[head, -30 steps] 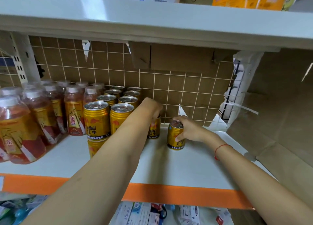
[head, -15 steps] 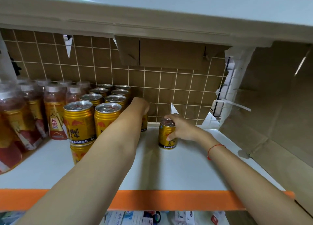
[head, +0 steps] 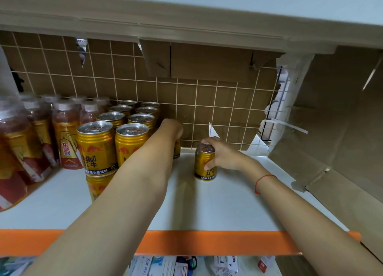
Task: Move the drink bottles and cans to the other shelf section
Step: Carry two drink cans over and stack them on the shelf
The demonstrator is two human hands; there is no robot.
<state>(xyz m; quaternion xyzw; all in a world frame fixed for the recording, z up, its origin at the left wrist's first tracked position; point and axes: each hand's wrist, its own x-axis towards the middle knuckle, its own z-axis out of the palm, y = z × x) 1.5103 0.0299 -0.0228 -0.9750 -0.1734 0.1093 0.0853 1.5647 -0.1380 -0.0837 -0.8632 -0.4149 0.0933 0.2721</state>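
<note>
The gold can (head: 205, 164) stands upright mid-shelf, the right hand (head: 222, 154) curled round its top and side. It is likely rigid, smooth and weighty if full; grip the wall. At nine o'clock the left hand (head: 173, 128) covers another can (head: 176, 149); its grip is hidden. Stacked cans (head: 96, 146) and bottles (head: 66, 134) crowd farther left.

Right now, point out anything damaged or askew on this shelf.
The white paper lining at the back right is torn and hanging in strips, exposing cardboard. The cans and bottles stand upright; nothing is spilled.
</note>
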